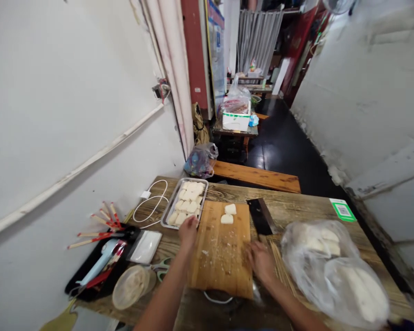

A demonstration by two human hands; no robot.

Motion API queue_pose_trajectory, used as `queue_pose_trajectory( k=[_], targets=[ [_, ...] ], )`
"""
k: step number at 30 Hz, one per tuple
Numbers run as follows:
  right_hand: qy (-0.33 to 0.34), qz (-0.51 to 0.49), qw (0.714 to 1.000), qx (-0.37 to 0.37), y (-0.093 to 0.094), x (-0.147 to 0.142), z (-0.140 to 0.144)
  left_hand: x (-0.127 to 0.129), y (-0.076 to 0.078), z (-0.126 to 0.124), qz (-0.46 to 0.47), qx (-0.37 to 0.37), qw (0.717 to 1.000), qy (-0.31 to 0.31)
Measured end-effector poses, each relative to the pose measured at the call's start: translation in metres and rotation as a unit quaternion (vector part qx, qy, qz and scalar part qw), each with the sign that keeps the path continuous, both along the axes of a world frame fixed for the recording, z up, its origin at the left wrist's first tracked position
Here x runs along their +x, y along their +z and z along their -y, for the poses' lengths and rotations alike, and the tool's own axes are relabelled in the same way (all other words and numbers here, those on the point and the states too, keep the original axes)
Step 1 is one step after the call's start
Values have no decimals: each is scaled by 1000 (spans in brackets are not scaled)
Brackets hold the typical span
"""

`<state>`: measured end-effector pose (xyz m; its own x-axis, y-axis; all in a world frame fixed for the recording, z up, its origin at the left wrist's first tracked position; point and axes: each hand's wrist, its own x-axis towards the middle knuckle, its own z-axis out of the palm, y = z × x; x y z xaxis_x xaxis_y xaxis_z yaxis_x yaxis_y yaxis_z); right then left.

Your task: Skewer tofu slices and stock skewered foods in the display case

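My left hand (187, 231) reaches to the near end of a metal tray (166, 216) filled with several pale dough pieces (189, 201); its fingers touch a piece at the tray's rim, grip unclear. My right hand (261, 260) rests at the right edge of a wooden cutting board (221, 257), fingers curled, beside a bundle of bamboo skewers (282, 271). Two cut dough pieces (227, 214) lie at the far end of the board. A cleaver (260, 216) lies just right of the board.
A clear plastic bag of white dough (334, 269) fills the table's right side. At left sit a black tray (89, 269) with utensils, chopsticks (100, 227), a lidded round container (131, 286), scissors (161, 269) and a white cable (152, 200). A bench (258, 177) stands beyond the table.
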<state>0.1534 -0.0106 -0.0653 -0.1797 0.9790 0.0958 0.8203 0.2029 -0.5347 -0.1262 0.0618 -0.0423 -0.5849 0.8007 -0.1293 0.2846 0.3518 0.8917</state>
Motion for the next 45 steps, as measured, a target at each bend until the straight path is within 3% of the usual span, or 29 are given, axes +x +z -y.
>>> queue_pose_trajectory(
  k=[2, 5, 8, 11, 16, 21, 25, 29, 34, 37, 42, 45],
  targets=[
    [-49, 19, 999, -2, -12, 44, 36, 39, -9, 0, -66, -36, 990, -118],
    [-73, 42, 996, 5, -27, 90, 83, 86, -16, -12, -143, -55, 969, -195],
    [-88, 72, 993, 1, -37, 115, 120, 116, -14, -37, -188, -16, 950, -251],
    [-121, 101, 987, -22, -43, 131, 141, 133, -8, -67, -257, 3, 910, -327],
    [-153, 94, 979, -97, -44, 149, 145, 150, -12, -103, -337, -76, 846, -407],
    [-160, 91, 969, -163, -43, 159, 132, 157, -24, -119, -392, -124, 804, -429],
    [-176, 99, 961, -188, -42, 163, 125, 159, -27, -126, -419, -124, 787, -435],
    [-184, 95, 960, -188, -44, 164, 122, 166, -20, -130, -424, -136, 784, -434],
    [-192, 99, 957, -194, -44, 162, 119, 178, 7, -119, -417, -72, 784, -453],
    [-195, 93, 957, -192, -29, 162, 121, 182, 21, -95, -416, -62, 769, -481],
    [-197, 104, 972, -81, 12, 187, 118, 175, 15, -40, -454, -73, 700, -547],
    [-174, 135, 973, -63, 22, 205, 107, 167, 8, -24, -452, -90, 684, -566]
  ],
)
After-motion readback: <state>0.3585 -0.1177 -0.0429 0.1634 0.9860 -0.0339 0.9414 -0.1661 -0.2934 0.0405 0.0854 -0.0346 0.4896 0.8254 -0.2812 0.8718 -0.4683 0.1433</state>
